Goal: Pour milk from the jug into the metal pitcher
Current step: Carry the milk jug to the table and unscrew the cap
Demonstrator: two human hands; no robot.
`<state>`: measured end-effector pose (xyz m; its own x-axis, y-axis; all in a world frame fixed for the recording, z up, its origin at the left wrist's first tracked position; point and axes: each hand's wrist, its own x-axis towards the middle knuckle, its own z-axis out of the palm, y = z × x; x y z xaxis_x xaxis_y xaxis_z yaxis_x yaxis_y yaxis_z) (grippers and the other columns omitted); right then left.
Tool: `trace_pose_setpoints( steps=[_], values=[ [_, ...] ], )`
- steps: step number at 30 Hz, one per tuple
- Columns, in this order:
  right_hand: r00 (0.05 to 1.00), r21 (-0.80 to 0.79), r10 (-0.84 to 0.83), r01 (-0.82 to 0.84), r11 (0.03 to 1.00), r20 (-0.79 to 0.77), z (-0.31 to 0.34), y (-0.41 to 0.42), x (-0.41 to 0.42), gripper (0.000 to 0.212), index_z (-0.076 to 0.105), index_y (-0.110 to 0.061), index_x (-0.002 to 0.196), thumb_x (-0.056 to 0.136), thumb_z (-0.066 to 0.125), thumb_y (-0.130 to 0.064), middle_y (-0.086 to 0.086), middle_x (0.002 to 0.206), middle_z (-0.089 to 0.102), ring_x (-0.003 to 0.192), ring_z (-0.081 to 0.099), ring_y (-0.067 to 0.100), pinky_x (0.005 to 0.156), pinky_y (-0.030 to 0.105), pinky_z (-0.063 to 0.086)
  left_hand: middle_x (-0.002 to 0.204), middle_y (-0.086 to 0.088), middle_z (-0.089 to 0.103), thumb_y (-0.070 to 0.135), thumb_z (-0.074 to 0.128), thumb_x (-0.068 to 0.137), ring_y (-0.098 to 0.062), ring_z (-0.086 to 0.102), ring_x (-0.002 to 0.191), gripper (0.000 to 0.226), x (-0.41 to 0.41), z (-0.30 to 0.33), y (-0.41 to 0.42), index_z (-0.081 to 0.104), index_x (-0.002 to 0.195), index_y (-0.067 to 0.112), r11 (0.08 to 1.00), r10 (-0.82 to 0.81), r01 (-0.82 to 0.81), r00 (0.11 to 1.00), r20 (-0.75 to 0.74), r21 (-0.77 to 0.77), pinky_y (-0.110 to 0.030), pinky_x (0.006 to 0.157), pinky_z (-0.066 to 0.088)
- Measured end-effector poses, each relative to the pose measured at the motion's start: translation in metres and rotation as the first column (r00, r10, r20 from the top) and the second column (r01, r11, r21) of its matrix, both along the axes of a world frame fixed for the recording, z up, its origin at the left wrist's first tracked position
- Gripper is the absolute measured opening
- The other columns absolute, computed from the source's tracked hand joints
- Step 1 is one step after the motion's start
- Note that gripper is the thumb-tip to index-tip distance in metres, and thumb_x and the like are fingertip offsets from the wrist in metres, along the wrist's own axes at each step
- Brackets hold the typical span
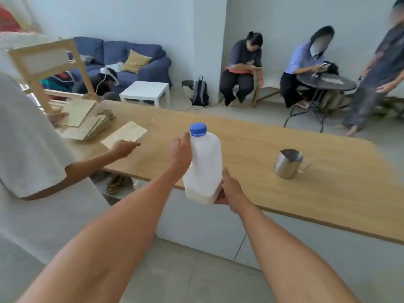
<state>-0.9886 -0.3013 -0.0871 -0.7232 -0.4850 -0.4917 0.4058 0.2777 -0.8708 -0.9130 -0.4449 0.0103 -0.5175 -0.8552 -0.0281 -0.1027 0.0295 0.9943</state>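
Note:
A white plastic milk jug point(204, 165) with a blue cap point(198, 129) on is held upright above the near edge of the wooden table point(251, 136). A little milk shows at its bottom. My left hand point(180, 153) grips its upper left side, near the handle. My right hand point(230, 190) cups the jug's lower right corner and base. The metal pitcher point(287, 164) stands upright on the table to the right of the jug, apart from both hands, its handle pointing right.
A person in a white shirt point(28, 154) stands close on my left, one hand on a brown paper bag point(124, 134) beside a stack of bags point(87, 121). Beyond the table are a blue sofa, a white side table, seated people and a round black table.

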Motion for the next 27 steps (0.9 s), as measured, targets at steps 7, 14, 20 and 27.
trace_pose_setpoints(
  steps=[7,14,20,27],
  values=[
    [0.984,0.006,-0.176,0.176,0.984,0.014,0.003,0.060,-0.042,0.059,0.072,-0.016,0.121,0.102,0.040,-0.062,0.012,0.114,0.077,0.096,0.077,0.033,0.066,0.044,0.067,0.075,-0.009,0.026,0.043,0.043,0.084,-0.024,0.026,0.070,0.035,-0.074,-0.005,0.041,0.021,0.071,0.020,0.964,-0.266,0.266,0.964,0.030,-0.024,-0.039,0.061,0.022],
    [0.955,-0.001,-0.295,0.295,0.956,0.019,0.000,0.105,-0.087,0.057,0.072,-0.015,0.118,0.100,0.042,-0.060,0.012,0.113,0.077,0.096,0.077,0.034,0.063,0.037,0.064,0.075,-0.010,0.026,0.042,0.040,0.083,-0.022,0.021,0.067,0.036,-0.135,-0.005,0.085,0.018,0.074,0.016,0.910,-0.408,0.408,0.913,0.023,-0.072,-0.037,0.059,0.017],
    [0.949,0.021,-0.315,0.315,0.949,0.012,0.001,0.133,-0.129,0.058,0.073,-0.013,0.111,0.097,0.047,-0.062,0.008,0.104,0.078,0.090,0.077,0.032,0.074,0.042,0.067,0.073,-0.010,0.023,0.033,0.041,0.087,-0.022,0.020,0.066,0.031,-0.179,-0.006,0.121,0.016,0.075,0.018,0.912,-0.408,0.407,0.913,-0.009,-0.051,-0.037,0.059,0.016],
    [0.773,0.127,-0.289,0.428,0.895,-0.565,0.044,0.145,-0.188,0.043,0.058,-0.010,0.077,0.105,0.042,-0.039,0.002,0.081,0.067,0.079,0.060,0.025,0.067,0.036,0.043,0.063,0.000,0.019,0.023,0.041,0.093,-0.018,0.017,0.059,0.037,-0.213,-0.018,0.143,0.017,0.066,0.023,0.914,-0.394,0.396,0.918,0.033,-0.089,-0.034,0.055,0.015]
  ],
)
